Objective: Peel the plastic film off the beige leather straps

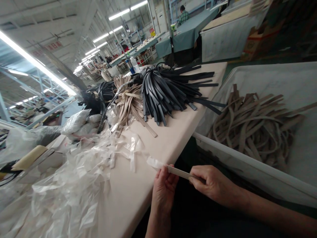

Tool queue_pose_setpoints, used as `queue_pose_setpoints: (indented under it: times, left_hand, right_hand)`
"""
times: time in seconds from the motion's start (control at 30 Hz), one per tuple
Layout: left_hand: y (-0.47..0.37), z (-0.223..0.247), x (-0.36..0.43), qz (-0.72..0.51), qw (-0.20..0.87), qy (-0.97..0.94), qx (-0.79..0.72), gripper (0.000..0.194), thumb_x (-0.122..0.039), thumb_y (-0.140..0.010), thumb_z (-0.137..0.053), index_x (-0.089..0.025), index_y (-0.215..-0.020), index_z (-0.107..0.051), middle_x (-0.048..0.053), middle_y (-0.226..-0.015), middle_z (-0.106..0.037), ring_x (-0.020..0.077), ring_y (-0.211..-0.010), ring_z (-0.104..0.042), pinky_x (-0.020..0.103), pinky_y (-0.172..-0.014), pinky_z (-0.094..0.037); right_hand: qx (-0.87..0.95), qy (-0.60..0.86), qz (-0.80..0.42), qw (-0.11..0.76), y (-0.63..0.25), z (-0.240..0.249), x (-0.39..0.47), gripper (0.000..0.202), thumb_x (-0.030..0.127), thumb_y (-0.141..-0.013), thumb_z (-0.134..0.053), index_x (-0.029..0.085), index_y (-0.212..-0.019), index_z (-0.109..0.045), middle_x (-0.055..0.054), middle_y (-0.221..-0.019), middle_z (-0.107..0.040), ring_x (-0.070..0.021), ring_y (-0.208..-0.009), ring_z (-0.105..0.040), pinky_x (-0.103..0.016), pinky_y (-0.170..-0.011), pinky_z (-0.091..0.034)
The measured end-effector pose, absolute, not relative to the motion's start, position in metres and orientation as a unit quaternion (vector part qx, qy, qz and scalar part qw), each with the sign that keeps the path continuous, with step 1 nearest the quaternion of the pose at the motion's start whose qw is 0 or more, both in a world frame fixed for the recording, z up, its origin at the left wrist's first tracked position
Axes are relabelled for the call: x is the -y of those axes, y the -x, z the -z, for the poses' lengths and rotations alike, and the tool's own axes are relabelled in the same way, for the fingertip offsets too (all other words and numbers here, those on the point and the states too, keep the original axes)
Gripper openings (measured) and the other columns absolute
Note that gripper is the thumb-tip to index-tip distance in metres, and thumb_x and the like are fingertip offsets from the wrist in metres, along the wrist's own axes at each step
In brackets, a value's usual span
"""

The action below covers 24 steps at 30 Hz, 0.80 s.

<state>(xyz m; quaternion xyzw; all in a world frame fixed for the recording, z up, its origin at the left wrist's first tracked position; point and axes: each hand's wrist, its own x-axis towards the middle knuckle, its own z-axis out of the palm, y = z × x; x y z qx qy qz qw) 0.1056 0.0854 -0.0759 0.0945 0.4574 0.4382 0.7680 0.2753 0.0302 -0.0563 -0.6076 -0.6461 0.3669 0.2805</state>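
My left hand (pixel 162 188) and my right hand (pixel 210 183) together hold one beige strip (pixel 178 172) just off the near edge of the table (pixel 170 138). The left fingers pinch a clear film (pixel 155 162) that peels off the strip's left end. The right hand grips the strip's other end. A heap of peeled clear film (pixel 71 185) lies on the table to the left of my hands.
A bundle of black strips (pixel 168 87) and a bundle of beige strips (pixel 128 102) lie farther along the table. A white bin (pixel 242 158) to the right holds several loose beige strips (pixel 257 129). A person sits at a far table (pixel 184 15).
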Motion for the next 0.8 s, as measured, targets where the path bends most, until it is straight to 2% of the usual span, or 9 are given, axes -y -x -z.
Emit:
queue_pose_setpoints:
  times: [0.17,0.27,0.33,0.43,0.53,0.7,0.8]
  left_hand:
    - [-0.119,0.086,-0.070,-0.416,0.782,-0.118,-0.448,0.042,-0.036,-0.053,-0.094,-0.014,-0.081,-0.073,0.007,-0.079,-0.076,0.0156,-0.070,-0.070,0.023,-0.063,-0.058]
    - [-0.120,0.089,-0.065,-0.433,0.766,-0.126,-0.458,0.040,-0.034,-0.054,-0.094,-0.013,-0.082,-0.074,0.005,-0.077,-0.075,0.0136,-0.071,-0.069,0.021,-0.066,-0.056]
    - [-0.117,0.090,-0.065,-0.442,0.752,-0.122,-0.473,0.041,-0.036,-0.054,-0.094,-0.014,-0.082,-0.074,0.004,-0.076,-0.074,0.0133,-0.071,-0.068,0.021,-0.067,-0.055]
    - [-0.115,0.094,-0.060,-0.437,0.748,-0.137,-0.480,0.041,-0.038,-0.058,-0.092,-0.014,-0.085,-0.075,0.007,-0.080,-0.075,0.0142,-0.073,-0.068,0.022,-0.068,-0.054]
    - [-0.124,0.101,-0.045,-0.405,0.762,-0.169,-0.477,0.042,-0.039,-0.061,-0.090,-0.011,-0.088,-0.076,0.010,-0.083,-0.075,0.0162,-0.076,-0.068,0.024,-0.070,-0.052]
    - [-0.139,0.102,-0.025,-0.343,0.810,-0.253,-0.403,0.040,-0.040,-0.068,-0.084,-0.006,-0.087,-0.076,0.007,-0.068,-0.067,0.0125,-0.059,-0.058,0.024,-0.058,-0.044]
    - [-0.139,0.097,-0.028,-0.378,0.778,-0.255,-0.432,0.040,-0.042,-0.066,-0.085,-0.008,-0.085,-0.077,0.009,-0.075,-0.071,0.0158,-0.067,-0.062,0.026,-0.065,-0.048]
  right_hand:
    - [0.633,0.594,-0.389,0.309,-0.267,0.059,-0.037,0.037,0.039,-0.094,-0.041,0.018,-0.064,-0.049,0.000,-0.062,-0.051,-0.0131,-0.059,-0.046,-0.027,-0.056,-0.032]
    - [0.627,0.543,-0.464,0.311,-0.283,0.067,-0.022,0.035,0.048,-0.094,-0.047,0.017,-0.084,-0.062,-0.002,-0.075,-0.061,-0.0157,-0.069,-0.055,-0.026,-0.061,-0.038]
    - [0.615,0.520,-0.522,0.281,-0.302,0.081,0.000,0.037,0.052,-0.092,-0.052,0.018,-0.093,-0.064,-0.003,-0.084,-0.065,-0.0174,-0.074,-0.059,-0.025,-0.064,-0.042]
    - [0.560,0.534,-0.594,0.220,-0.326,0.111,0.033,0.052,0.063,-0.093,-0.044,0.015,-0.081,-0.063,-0.005,-0.076,-0.063,-0.0142,-0.059,-0.056,-0.024,-0.054,-0.041]
    - [0.519,0.552,-0.616,0.215,-0.325,0.125,0.043,0.063,0.073,-0.089,-0.040,0.015,-0.079,-0.061,-0.005,-0.071,-0.062,-0.0121,-0.052,-0.052,-0.023,-0.049,-0.037]
    - [0.537,0.543,-0.582,0.281,-0.296,0.098,0.015,0.059,0.069,-0.092,-0.040,0.015,-0.080,-0.062,-0.004,-0.070,-0.062,-0.0141,-0.055,-0.057,-0.023,-0.052,-0.040]
    - [0.566,0.533,-0.559,0.287,-0.306,0.097,0.023,0.051,0.063,-0.091,-0.046,0.018,-0.083,-0.067,-0.004,-0.073,-0.065,-0.0182,-0.064,-0.064,-0.025,-0.057,-0.047]
